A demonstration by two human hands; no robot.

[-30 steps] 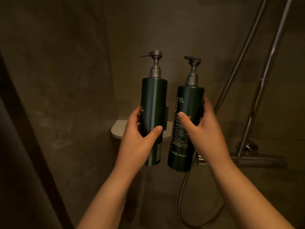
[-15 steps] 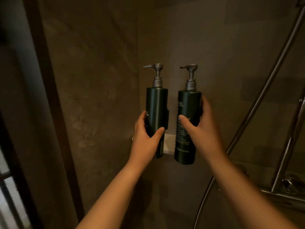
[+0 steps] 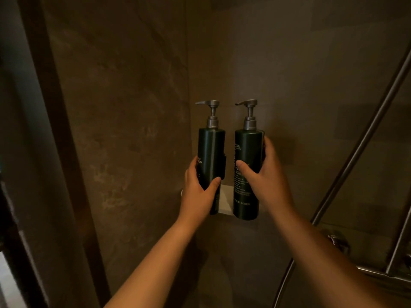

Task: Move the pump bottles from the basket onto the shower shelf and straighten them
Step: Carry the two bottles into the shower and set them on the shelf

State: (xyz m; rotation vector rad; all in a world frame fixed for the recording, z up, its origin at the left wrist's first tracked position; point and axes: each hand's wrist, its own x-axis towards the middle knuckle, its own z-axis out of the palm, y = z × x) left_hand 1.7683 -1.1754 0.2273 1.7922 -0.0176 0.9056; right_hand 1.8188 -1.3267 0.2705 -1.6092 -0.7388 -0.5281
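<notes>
Both bare forearms reach up from the lower edge and converge on the shower corner. The left hand grips the lower half of the left bottle: its thumb lies slanted across the front, tip at the bottle's right edge, and its fingers curl round the left side and out of sight behind. The right hand grips the right bottle about midway, thumb pressed flat on the label, fingers wrapped round the right side, the topmost reaching up towards the bottle's shoulder. Its wrist bends slightly inward.

The bottles stand upright and side by side with a narrow gap between them, neither touching the other, and both pump spouts point left, away from the right hand's fingers. The pale shelf shows in that gap, just below the two thumbs and behind the bottles. The bottle bases sit about level with its front edge; whether they rest on it cannot be told. Out past the right hand's fingers a metal rail slants up the wall, and a hose curves below that forearm.
</notes>
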